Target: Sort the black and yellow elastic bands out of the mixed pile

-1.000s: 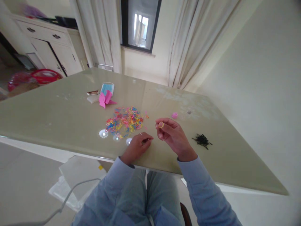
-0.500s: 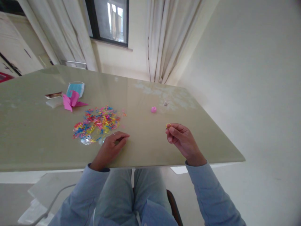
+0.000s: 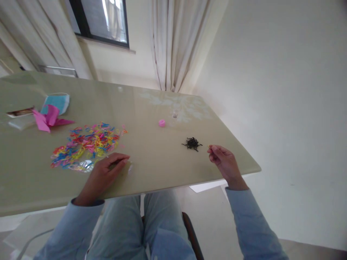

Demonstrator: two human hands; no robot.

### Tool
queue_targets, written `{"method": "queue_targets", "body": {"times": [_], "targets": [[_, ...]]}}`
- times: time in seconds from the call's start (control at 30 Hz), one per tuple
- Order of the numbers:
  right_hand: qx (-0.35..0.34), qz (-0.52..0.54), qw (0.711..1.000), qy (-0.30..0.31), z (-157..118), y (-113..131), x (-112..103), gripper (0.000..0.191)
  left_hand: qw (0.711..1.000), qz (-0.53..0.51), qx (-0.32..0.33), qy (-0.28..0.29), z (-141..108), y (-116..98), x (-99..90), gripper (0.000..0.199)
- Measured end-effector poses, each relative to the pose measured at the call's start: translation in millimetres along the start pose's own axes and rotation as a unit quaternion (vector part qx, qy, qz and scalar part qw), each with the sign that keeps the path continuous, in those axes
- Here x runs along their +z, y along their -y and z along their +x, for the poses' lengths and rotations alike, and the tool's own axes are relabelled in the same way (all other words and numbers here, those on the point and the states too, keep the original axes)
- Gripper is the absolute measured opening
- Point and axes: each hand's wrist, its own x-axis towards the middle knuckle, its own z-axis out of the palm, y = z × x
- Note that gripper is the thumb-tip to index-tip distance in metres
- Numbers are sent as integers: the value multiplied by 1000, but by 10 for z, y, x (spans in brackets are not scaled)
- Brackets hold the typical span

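Right hand (image 3: 223, 160) is closing fingertips on a small yellow ring-like band (image 3: 209, 146), right of the black tangled pile (image 3: 192, 143), near the glossy beige-green table (image 3: 159, 162)'s right corner; it's needing a fine pinch. Left hand (image 3: 101, 177) is curling loosely; can't tell if I'm gripping anything.

Left hand (image 3: 104, 175) is down on the near side, fingers loosely curled. Right hand (image 3: 222, 161)'s out wide, thumb and index fingertips pinched together, sleeves to the wrists.

The tabletop (image 3: 151, 151) looks smooth and glossy — the curtain (image 3: 173, 43) is soft matt cloth, the wall (image 3: 265, 108) smooth and matt, the pink folded piece (image 3: 50, 118) matt like paper
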Motion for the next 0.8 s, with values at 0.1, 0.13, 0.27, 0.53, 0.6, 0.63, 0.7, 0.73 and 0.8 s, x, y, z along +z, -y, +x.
{"method": "queue_targets", "body": {"times": [0.1, 0.13, 0.27, 0.53, 0.6, 0.63, 0.7, 0.73, 0.8], "targets": [[-20, -101, 993, -59, 124, -155, -192, 41, 1000, 7, -5, 3, 2, -7, -3, 36], [-22, -137, 987, -77, 165, -198, -251, 44, 1000, 9, -8, 5, 3, -12, -4, 37], [-37, -244, 964, -97, 299, -291, -400, 50, 1000, 16, -14, 3, 7, -37, -16, 38], [-75, -309, 946, -55, 608, -289, -275, 42, 999, 36, -5, -19, 9, -16, -21, 36], [-74, -307, 947, -58, 686, -296, -235, 40, 999, 37, -8, -21, 9, -11, -19, 34], [-73, -306, 947, -62, 711, -299, -219, 39, 999, 37, -8, -19, 9, -11, -19, 33], [-72, -301, 949, -68, 718, -299, -181, 39, 999, 37, -5, -17, 10, -10, -21, 32], [-72, -294, 951, -68, 697, -296, -155, 40, 999, 35, -1, -18, 12, -9, -23, 33], [-74, -267, 959, -60, 611, -284, -77, 41, 999, 34, 1, -19, 17, -6, -27, 34]]}}
